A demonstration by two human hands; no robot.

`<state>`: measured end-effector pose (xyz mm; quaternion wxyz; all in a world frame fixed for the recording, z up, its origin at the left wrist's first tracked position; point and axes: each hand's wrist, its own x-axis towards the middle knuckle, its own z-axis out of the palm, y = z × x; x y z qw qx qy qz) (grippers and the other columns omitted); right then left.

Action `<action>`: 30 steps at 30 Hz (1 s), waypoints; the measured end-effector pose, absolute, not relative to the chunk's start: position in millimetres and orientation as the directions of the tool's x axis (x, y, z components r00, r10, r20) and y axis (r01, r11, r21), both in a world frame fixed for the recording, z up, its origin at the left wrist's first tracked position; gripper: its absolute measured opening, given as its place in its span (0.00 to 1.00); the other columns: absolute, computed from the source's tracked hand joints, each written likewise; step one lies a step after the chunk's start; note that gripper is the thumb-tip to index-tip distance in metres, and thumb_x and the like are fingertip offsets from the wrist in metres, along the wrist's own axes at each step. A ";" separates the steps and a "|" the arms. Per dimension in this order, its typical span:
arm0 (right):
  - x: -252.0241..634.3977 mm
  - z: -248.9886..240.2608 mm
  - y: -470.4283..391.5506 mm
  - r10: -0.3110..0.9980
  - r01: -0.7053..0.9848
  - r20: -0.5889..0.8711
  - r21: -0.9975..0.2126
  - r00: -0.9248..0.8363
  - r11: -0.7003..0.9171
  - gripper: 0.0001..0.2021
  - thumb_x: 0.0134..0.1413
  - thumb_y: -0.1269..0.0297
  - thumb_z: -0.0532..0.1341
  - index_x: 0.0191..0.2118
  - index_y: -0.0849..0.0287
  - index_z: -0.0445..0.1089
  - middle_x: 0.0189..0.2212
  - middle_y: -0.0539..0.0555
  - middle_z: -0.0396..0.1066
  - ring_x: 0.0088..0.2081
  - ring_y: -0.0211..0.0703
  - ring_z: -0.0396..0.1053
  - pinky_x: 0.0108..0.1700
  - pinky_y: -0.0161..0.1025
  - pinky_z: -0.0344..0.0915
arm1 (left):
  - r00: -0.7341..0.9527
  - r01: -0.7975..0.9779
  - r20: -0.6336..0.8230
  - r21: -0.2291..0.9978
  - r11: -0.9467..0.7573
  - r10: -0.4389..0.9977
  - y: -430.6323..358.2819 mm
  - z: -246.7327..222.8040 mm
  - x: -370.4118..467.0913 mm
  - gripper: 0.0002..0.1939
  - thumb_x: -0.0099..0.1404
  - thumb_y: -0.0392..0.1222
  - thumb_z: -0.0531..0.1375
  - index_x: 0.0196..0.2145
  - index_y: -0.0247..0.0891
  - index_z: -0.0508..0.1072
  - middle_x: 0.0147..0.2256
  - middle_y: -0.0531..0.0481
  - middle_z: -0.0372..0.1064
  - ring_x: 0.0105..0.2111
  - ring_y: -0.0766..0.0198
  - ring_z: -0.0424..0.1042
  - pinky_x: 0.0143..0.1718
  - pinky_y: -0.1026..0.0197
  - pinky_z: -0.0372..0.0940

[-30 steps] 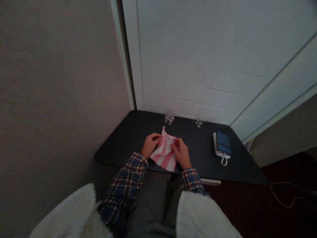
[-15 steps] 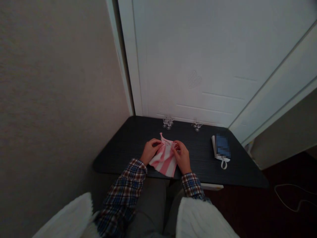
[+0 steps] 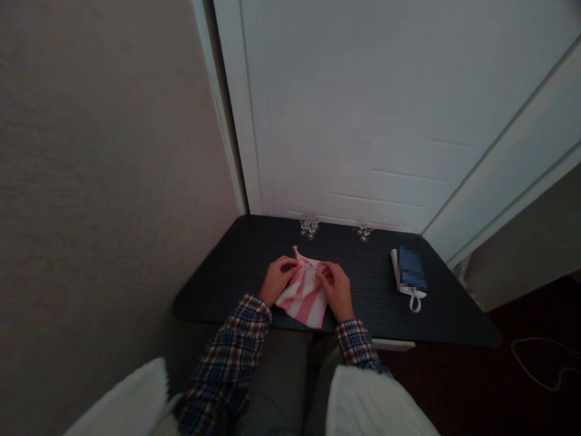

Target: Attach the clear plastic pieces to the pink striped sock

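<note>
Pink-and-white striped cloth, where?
Head view, lower middle: the striped cloth sits at the near edge of the black table, between left hand and right hand, both pinching its upper part.

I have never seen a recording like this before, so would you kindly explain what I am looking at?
Gladly. There is no machine here, only a person's bare left hand and right hand. The view comes from one camera worn on the head, looking forward and down, so the plaid sleeves reach in from below. Both hands hold a pink-and-white striped cloth near its upper edge, at the front of a dark table. Two groups of small clear objects stand along the back; a blue-and-white item with a white loop, partly blurred out, lies to the right.
</note>
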<state>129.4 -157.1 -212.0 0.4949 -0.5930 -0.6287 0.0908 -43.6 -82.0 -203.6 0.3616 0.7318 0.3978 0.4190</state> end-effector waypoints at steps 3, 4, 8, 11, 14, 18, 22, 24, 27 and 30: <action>129.4 -211.4 -157.6 0.841 0.664 0.509 -0.696 0.185 0.275 0.12 0.61 0.60 0.57 0.46 0.61 0.67 0.41 0.54 0.70 0.38 0.40 0.70 0.40 0.42 0.69 | 0.332 0.283 0.327 0.860 -0.424 0.885 -81.1 -203.3 -43.9 0.11 0.65 0.43 0.57 0.41 0.33 0.71 0.40 0.46 0.71 0.39 0.61 0.72 0.41 0.52 0.68; 129.4 -211.2 -157.8 0.843 0.665 0.506 -0.695 0.182 0.273 0.12 0.61 0.60 0.57 0.46 0.61 0.67 0.41 0.54 0.70 0.38 0.40 0.70 0.40 0.42 0.69 | 0.331 0.286 0.326 0.860 -0.423 0.885 -80.9 -203.3 -44.0 0.11 0.65 0.43 0.57 0.41 0.33 0.71 0.40 0.46 0.71 0.39 0.61 0.71 0.41 0.52 0.68; 129.7 -210.6 -158.3 0.849 0.664 0.494 -0.700 0.186 0.263 0.12 0.61 0.60 0.57 0.46 0.61 0.67 0.41 0.54 0.70 0.38 0.40 0.70 0.40 0.42 0.69 | 0.333 0.299 0.317 0.857 -0.419 0.888 -80.7 -204.2 -44.1 0.11 0.65 0.43 0.57 0.42 0.33 0.71 0.41 0.46 0.70 0.39 0.60 0.71 0.41 0.52 0.68; 130.1 -210.7 -158.2 0.848 0.657 0.491 -0.709 0.199 0.256 0.12 0.61 0.60 0.57 0.47 0.61 0.67 0.42 0.55 0.69 0.39 0.41 0.70 0.41 0.44 0.69 | 0.342 0.310 0.311 0.854 -0.418 0.887 -81.3 -204.6 -43.7 0.11 0.65 0.43 0.57 0.42 0.33 0.71 0.41 0.46 0.70 0.39 0.61 0.71 0.41 0.52 0.68; 130.1 -210.9 -158.2 0.847 0.652 0.490 -0.714 0.205 0.255 0.12 0.61 0.60 0.57 0.47 0.61 0.67 0.42 0.55 0.69 0.39 0.41 0.70 0.41 0.44 0.69 | 0.346 0.314 0.309 0.851 -0.420 0.886 -81.6 -204.2 -43.1 0.11 0.65 0.43 0.57 0.42 0.33 0.71 0.41 0.46 0.70 0.39 0.61 0.72 0.40 0.53 0.69; 129.1 -211.0 -158.4 0.850 0.654 0.489 -0.711 0.197 0.258 0.12 0.61 0.60 0.57 0.47 0.61 0.66 0.41 0.54 0.70 0.38 0.40 0.70 0.41 0.43 0.69 | 0.335 0.314 0.319 0.850 -0.424 0.887 -81.0 -203.8 -43.0 0.11 0.65 0.43 0.57 0.42 0.33 0.71 0.41 0.46 0.70 0.39 0.61 0.72 0.40 0.53 0.69; 128.2 -210.5 -159.1 0.853 0.656 0.485 -0.710 0.193 0.255 0.12 0.61 0.60 0.57 0.47 0.61 0.67 0.41 0.54 0.70 0.38 0.40 0.70 0.40 0.43 0.70 | 0.326 0.313 0.330 0.847 -0.430 0.886 -81.0 -204.0 -43.3 0.11 0.65 0.43 0.58 0.42 0.33 0.71 0.41 0.46 0.70 0.39 0.60 0.71 0.41 0.52 0.68; 128.3 -210.2 -159.4 0.853 0.653 0.484 -0.713 0.195 0.254 0.12 0.61 0.60 0.57 0.46 0.61 0.67 0.41 0.54 0.70 0.38 0.40 0.70 0.40 0.43 0.70 | 0.330 0.317 0.332 0.843 -0.435 0.884 -81.6 -203.8 -43.3 0.11 0.65 0.43 0.58 0.41 0.33 0.71 0.41 0.46 0.70 0.39 0.60 0.71 0.41 0.52 0.68; 128.7 -209.9 -159.5 0.852 0.648 0.483 -0.718 0.200 0.254 0.12 0.61 0.60 0.57 0.47 0.61 0.67 0.41 0.54 0.70 0.38 0.40 0.70 0.40 0.43 0.70 | 0.340 0.327 0.333 0.835 -0.443 0.879 -83.2 -202.8 -43.0 0.11 0.65 0.43 0.57 0.42 0.33 0.71 0.41 0.46 0.70 0.39 0.61 0.71 0.41 0.52 0.68; 129.3 -210.1 -159.1 0.852 0.647 0.484 -0.719 0.201 0.255 0.12 0.61 0.60 0.57 0.47 0.61 0.67 0.41 0.54 0.70 0.38 0.40 0.70 0.40 0.43 0.70 | 0.350 0.334 0.336 0.828 -0.451 0.875 -85.0 -201.0 -43.0 0.11 0.65 0.43 0.57 0.42 0.33 0.71 0.41 0.46 0.70 0.39 0.61 0.71 0.41 0.52 0.68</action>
